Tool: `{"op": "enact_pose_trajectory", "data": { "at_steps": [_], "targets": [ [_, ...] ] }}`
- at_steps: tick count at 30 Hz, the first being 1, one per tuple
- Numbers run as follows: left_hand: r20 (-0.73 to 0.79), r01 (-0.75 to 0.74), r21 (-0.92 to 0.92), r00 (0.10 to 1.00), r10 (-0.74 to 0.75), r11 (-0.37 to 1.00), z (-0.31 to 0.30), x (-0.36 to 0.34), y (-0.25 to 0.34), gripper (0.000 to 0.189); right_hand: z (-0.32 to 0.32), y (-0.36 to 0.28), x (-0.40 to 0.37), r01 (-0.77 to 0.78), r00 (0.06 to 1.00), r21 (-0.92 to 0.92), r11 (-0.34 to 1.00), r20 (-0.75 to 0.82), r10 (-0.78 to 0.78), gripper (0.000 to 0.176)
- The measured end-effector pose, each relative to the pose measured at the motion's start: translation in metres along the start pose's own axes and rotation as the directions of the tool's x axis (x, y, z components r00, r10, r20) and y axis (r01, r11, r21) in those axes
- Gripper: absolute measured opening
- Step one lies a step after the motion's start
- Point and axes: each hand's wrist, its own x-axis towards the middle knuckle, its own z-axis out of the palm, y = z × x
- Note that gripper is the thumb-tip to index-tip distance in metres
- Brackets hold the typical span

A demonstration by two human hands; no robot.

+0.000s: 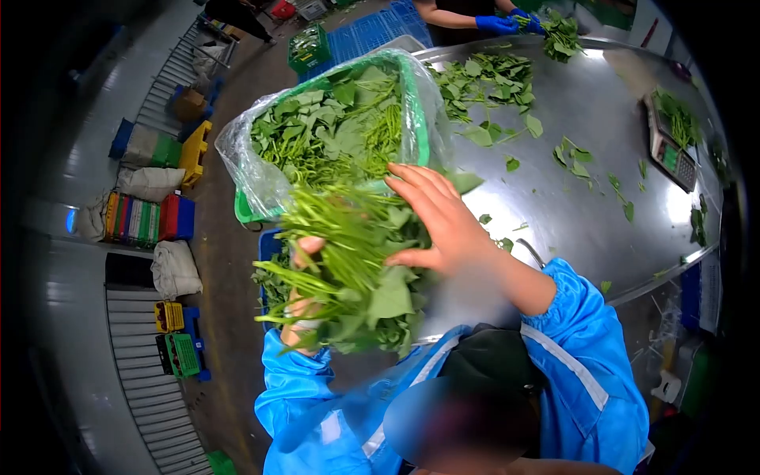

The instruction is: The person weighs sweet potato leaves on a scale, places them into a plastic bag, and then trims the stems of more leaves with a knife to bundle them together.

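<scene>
A thick bunch of leafy greens [348, 253], with long pale-green stems and broad leaves, is held between my two hands in front of my chest. My left hand [299, 289] is wrapped round the bunch from the left and beneath; stems and leaves cover much of it. On the other side, my right hand [443, 226] presses against the bunch with thumb and fingers curved over the leaves. Just beyond lies a green crate [419, 119] lined with a clear plastic bag [233, 146], filled with more greens [328, 131].
Loose greens [495, 79] lie scattered over the steel table [562, 206]. A scale [671, 154] bearing greens stands at the right. Across the table a co-worker's blue-gloved hands [514, 22] hold a bunch. Below the lined crate is a blue crate [265, 245].
</scene>
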Motion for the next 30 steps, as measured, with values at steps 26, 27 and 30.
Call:
{"op": "enact_pose_trajectory", "data": {
  "at_steps": [26, 27, 30],
  "targets": [
    [-0.013, 0.578, -0.344, 0.785, -0.619, 0.74, 0.014, -0.066, -0.172, 0.035, 0.044, 0.007, -0.168, -0.817, 0.563, 0.556, 0.154, 0.711, 0.421, 0.098],
    [-0.062, 0.528, -0.277, 0.824, -0.564, 0.803, 0.012, -0.063, -0.185, 0.035, 0.052, 0.006, -0.168, -0.84, 0.523, 0.517, 0.164, 0.69, 0.5, 0.096],
    [-0.086, 0.502, -0.187, 0.848, -0.523, 0.844, 0.006, -0.057, -0.198, 0.035, 0.067, 0.01, -0.172, -0.849, 0.425, 0.526, 0.054, 0.619, 0.66, 0.09]
  ]
}}
